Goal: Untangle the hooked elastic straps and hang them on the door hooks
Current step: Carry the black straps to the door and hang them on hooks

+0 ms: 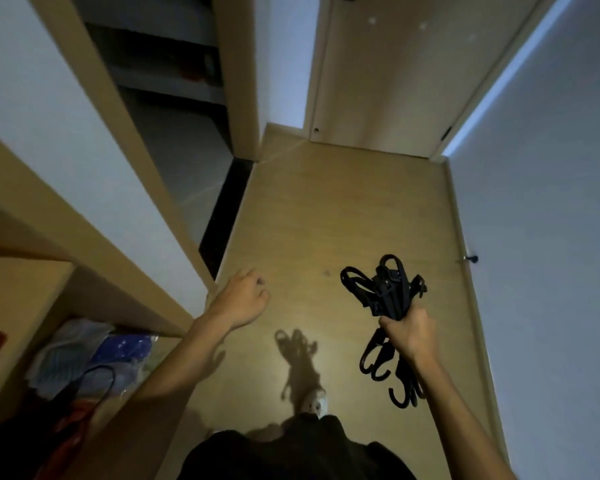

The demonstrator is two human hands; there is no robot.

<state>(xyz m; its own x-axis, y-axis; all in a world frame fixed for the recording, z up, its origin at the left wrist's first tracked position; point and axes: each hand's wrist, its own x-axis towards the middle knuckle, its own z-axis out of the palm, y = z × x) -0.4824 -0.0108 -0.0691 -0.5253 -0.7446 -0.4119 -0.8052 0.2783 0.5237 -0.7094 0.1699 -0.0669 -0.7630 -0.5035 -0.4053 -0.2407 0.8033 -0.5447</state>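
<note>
A person stands in a dim corridor, the right hand gripping a tangled bundle of black hooked straps at its middle, held above the wooden floor. Loops and hooks stick out above the fist; more hooks dangle below it. The left hand reaches forward with loosely curled fingers, holding nothing, near the corner of a shelf. A closed door stands ahead, well apart from the straps.
</note>
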